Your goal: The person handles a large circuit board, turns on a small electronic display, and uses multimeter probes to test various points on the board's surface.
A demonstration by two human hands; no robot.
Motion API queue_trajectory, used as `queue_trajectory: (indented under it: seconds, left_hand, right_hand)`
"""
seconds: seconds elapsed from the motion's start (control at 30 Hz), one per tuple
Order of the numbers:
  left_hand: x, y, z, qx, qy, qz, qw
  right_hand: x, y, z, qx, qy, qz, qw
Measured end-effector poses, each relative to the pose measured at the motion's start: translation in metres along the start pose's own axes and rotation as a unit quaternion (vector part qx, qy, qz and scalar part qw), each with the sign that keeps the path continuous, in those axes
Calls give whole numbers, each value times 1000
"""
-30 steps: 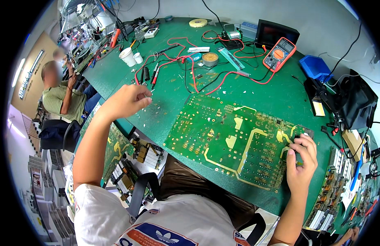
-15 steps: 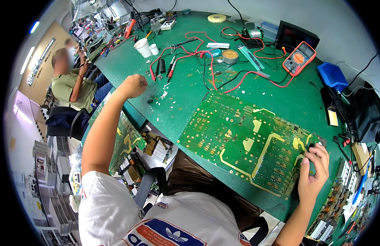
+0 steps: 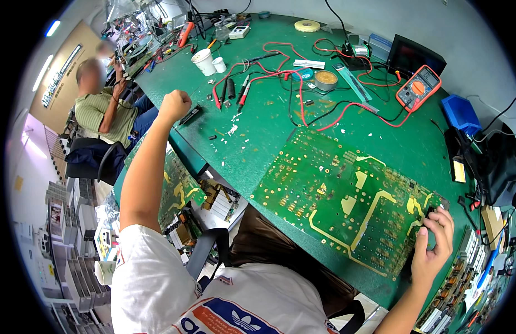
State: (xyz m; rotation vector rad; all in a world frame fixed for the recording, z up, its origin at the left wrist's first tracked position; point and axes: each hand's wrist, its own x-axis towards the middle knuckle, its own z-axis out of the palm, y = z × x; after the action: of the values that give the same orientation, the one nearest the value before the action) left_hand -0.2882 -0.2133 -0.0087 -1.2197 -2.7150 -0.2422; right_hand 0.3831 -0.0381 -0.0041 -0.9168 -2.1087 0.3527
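Observation:
My left hand [image 3: 175, 103], fingers curled down, is at the left part of the bench, just left of a black oblong object [image 3: 190, 114]; what its fingertips hold, if anything, is hidden. My right hand [image 3: 433, 239] grips the right end of a large green circuit board [image 3: 338, 222], fingers bent over small dark parts there. Test leads with red and black probes [image 3: 242, 94] lie beyond my left hand. An orange multimeter [image 3: 418, 88] sits behind the board, its red lead trailing across the bench.
Two white cups [image 3: 203, 61], a round tin [image 3: 325, 80], a blue tray [image 3: 460, 114] and a black screen [image 3: 415, 53] stand on the green bench [image 3: 224, 145]. Another board [image 3: 177, 186] is by my left forearm; stacked boards [image 3: 450, 289] lie right. A co-worker [image 3: 105, 114] sits left.
My left hand has moved forward, away from me, its fingers curling, and the black oblong now shows beside it. The view has shifted slightly. My right hand stays at the board's end.

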Motion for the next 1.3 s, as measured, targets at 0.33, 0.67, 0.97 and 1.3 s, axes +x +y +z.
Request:
queue_trajectory:
  seconds: [0.33, 0.67, 0.97, 1.3]
  left_hand:
    - [1, 19, -7, -46, -4, -65, 997]
    - [-6, 124, -14, -185, -134, 115, 967]
    - [-7, 201, 27, -66, -60, 401, 912]
    - [1, 208, 45, -1, -48, 418, 907]
  right_hand:
    - [0, 2, 2, -3, -7, 3, 1000]
    - [0, 3, 2, 1, -5, 3, 1000]
    - [1, 4, 0, 2, 5, -2, 1000]
    - [2, 5, -3, 4, 11, -4, 1000]
